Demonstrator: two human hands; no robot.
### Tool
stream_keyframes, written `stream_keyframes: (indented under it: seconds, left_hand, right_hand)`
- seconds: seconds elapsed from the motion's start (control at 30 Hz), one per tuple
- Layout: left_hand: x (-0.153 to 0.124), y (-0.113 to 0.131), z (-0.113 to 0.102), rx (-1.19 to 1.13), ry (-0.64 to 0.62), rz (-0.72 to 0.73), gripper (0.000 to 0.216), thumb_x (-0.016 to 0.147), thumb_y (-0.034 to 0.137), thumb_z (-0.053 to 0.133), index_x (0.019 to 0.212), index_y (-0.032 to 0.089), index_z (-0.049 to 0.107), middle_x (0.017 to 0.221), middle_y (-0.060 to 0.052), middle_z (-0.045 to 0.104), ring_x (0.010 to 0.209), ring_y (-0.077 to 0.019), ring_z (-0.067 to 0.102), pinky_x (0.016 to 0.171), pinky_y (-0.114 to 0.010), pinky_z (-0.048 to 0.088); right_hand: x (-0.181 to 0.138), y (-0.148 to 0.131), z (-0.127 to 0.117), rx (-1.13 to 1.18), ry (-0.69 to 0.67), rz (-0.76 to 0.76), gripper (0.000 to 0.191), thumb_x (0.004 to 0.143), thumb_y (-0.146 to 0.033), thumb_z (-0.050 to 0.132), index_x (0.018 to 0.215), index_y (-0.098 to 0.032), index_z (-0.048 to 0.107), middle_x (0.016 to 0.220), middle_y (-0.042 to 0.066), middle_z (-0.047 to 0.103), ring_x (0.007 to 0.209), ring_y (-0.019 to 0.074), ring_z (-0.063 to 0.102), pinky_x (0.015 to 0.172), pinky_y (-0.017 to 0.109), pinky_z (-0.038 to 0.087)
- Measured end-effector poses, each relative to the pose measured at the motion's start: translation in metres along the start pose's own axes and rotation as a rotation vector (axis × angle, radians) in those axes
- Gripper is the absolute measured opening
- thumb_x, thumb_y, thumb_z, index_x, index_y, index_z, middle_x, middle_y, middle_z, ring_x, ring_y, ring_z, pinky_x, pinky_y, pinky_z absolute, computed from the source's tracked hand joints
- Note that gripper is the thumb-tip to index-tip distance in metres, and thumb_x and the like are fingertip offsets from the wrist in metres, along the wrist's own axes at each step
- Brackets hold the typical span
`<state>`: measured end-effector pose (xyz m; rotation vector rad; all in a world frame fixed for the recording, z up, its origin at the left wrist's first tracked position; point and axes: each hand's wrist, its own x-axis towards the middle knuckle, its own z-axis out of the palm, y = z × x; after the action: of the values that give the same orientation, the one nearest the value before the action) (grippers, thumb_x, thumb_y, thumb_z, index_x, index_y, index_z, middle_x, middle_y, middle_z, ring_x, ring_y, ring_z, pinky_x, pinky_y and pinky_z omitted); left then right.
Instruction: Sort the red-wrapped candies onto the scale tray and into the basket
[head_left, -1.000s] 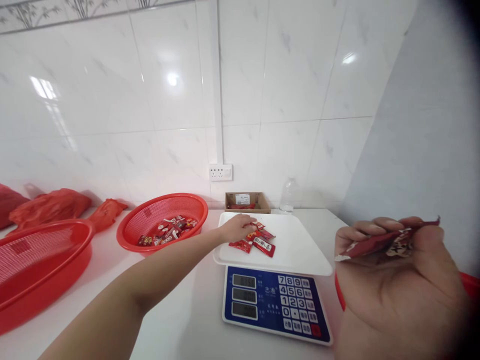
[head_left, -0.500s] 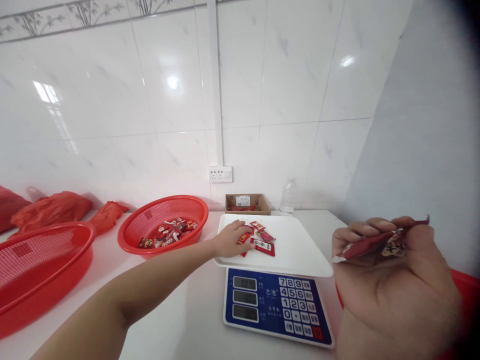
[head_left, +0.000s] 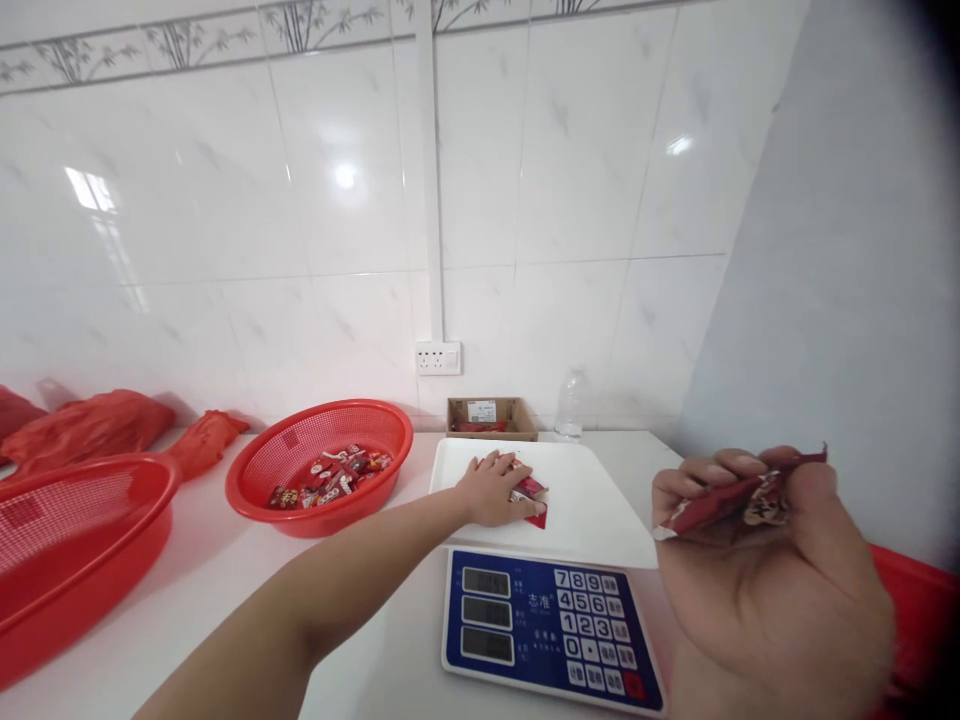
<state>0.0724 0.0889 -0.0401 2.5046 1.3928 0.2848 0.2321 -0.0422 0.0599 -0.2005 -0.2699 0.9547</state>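
Observation:
My left hand [head_left: 493, 489] lies fingers spread over a small heap of red snack packets [head_left: 529, 490] on the white pan [head_left: 592, 520] of a blue-faced electronic scale [head_left: 551, 630]. Most of the packets are hidden under the hand. My right hand [head_left: 757, 570] is raised close to the camera at the right, pinching a few red packets [head_left: 739, 496] between thumb and fingers.
A round red mesh basket [head_left: 322, 470] with several packets stands left of the scale. A larger red basket [head_left: 67, 550] sits at the far left, red plastic bags [head_left: 90, 425] behind it. A small cardboard box [head_left: 491, 418] and a clear bottle [head_left: 571, 405] stand at the tiled wall.
My left hand slid from the far side of the packets to lie flat over them, drawing them together. My right hand sank slightly, still holding its packets.

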Motion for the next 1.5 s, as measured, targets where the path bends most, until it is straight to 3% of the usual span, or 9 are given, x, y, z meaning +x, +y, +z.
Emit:
stream_keyframes:
  seconds: [0.27,0.43,0.67,0.8,0.93,1.13,1.27,1.4,1.5]
  left_hand:
    - [0.007,-0.017,-0.014,-0.113,0.112,-0.065,0.057,0.089,0.053,0.021,0.134,0.021,0.037,0.139,-0.007,0.043,0.125,-0.0221,0.041,0.101,-0.039,0.035]
    - [-0.010,-0.037,-0.029,-0.111,0.114,-0.127,0.039,0.083,0.047,0.042,0.107,0.021,0.059,0.110,-0.005,0.063,0.101,-0.0215,0.057,0.088,-0.033,0.044]
    - [-0.050,-0.034,-0.023,-0.043,0.060,-0.058,0.051,0.069,0.053,0.062,0.110,0.023,0.057,0.106,-0.008,0.055,0.099,-0.0252,0.053,0.084,-0.035,0.043]
    - [-0.059,-0.030,-0.016,-0.022,0.041,-0.022,0.036,0.071,0.049,0.062,0.095,0.022,0.061,0.099,-0.006,0.055,0.094,-0.0221,0.054,0.079,-0.030,0.043]
    - [-0.065,-0.035,-0.023,0.013,0.128,-0.087,0.026,0.076,0.044,0.057,0.086,0.021,0.057,0.090,-0.005,0.059,0.083,-0.0196,0.055,0.069,-0.027,0.041]
    - [-0.087,-0.080,-0.069,0.072,0.370,-0.360,0.028,0.088,0.042,0.035,0.088,0.019,0.051,0.085,-0.005,0.063,0.076,-0.0189,0.057,0.062,-0.028,0.039]
    - [-0.108,-0.123,-0.094,0.117,0.443,-0.544,0.031,0.088,0.045,0.035,0.088,0.018,0.052,0.081,-0.006,0.063,0.073,-0.0205,0.058,0.060,-0.029,0.039]
    - [-0.120,-0.146,-0.100,0.143,0.448,-0.620,0.029,0.082,0.036,0.051,0.102,0.015,0.053,0.101,-0.011,0.063,0.090,-0.0239,0.058,0.072,-0.034,0.044]
    - [-0.116,-0.140,-0.091,0.146,0.449,-0.571,0.036,0.083,0.034,0.053,0.114,0.015,0.051,0.119,-0.012,0.054,0.105,-0.0243,0.052,0.086,-0.042,0.042]
  right_hand:
    - [0.002,0.000,-0.003,0.002,-0.053,0.002,0.006,0.076,-0.022,0.060,0.072,-0.017,0.059,0.064,-0.004,0.053,0.056,0.0068,0.052,0.047,0.017,0.047]
    - [0.001,-0.003,-0.001,0.011,-0.009,-0.005,0.016,0.081,-0.022,0.050,0.069,-0.015,0.058,0.060,-0.003,0.052,0.052,0.0062,0.051,0.042,0.017,0.045]
    - [0.001,-0.001,-0.004,0.003,-0.059,-0.005,0.017,0.082,-0.021,0.050,0.069,-0.016,0.060,0.060,-0.003,0.052,0.051,0.0060,0.052,0.042,0.017,0.043]
    - [0.003,0.001,-0.009,0.018,-0.142,0.015,0.011,0.078,-0.023,0.057,0.071,-0.015,0.060,0.060,-0.004,0.055,0.053,0.0061,0.052,0.044,0.017,0.043]
    - [0.007,0.003,-0.016,0.052,-0.224,0.054,0.010,0.071,-0.024,0.068,0.074,-0.017,0.062,0.062,-0.005,0.058,0.056,0.0059,0.053,0.047,0.016,0.045]
    - [0.009,0.007,-0.018,0.064,-0.245,0.053,0.008,0.072,-0.021,0.067,0.074,-0.015,0.062,0.062,-0.005,0.057,0.056,0.0057,0.053,0.047,0.017,0.045]
    - [0.008,0.008,-0.017,0.057,-0.255,0.049,0.007,0.078,-0.022,0.061,0.074,-0.015,0.062,0.061,-0.004,0.057,0.055,0.0061,0.054,0.046,0.018,0.045]
    - [0.006,0.008,-0.016,0.043,-0.219,0.048,0.008,0.080,-0.021,0.058,0.075,-0.016,0.062,0.062,-0.004,0.057,0.054,0.0062,0.053,0.046,0.018,0.044]
    - [0.004,0.009,-0.015,0.029,-0.197,0.048,0.009,0.079,-0.023,0.059,0.074,-0.016,0.062,0.062,-0.003,0.056,0.054,0.0064,0.052,0.045,0.018,0.042]
